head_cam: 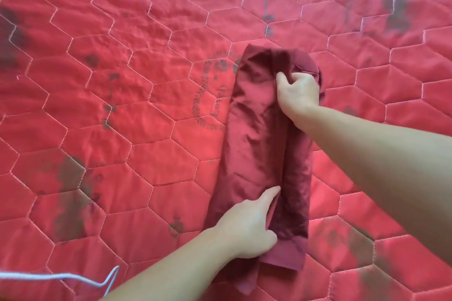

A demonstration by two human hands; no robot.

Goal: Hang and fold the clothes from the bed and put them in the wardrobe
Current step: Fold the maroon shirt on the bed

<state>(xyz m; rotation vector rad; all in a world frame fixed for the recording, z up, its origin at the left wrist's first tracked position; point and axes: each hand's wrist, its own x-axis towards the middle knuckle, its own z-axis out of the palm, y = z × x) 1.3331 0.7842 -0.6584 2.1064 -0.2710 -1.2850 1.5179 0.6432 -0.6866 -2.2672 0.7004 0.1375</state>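
Observation:
A dark maroon garment (256,134) lies folded into a long narrow strip on the red quilted bedspread (122,105), running from near me toward the far side. My left hand (249,227) rests on its near end, thumb stretched along the centre fold, fingers curled under the fabric's edge. At the far end my right hand (298,93) grips a bunch of the cloth with curled fingers. No wardrobe or hanger is in view.
The bedspread fills the whole view, stitched in hexagons with dark floral prints. A thin light-blue cord (73,276) lies on it at the bottom left.

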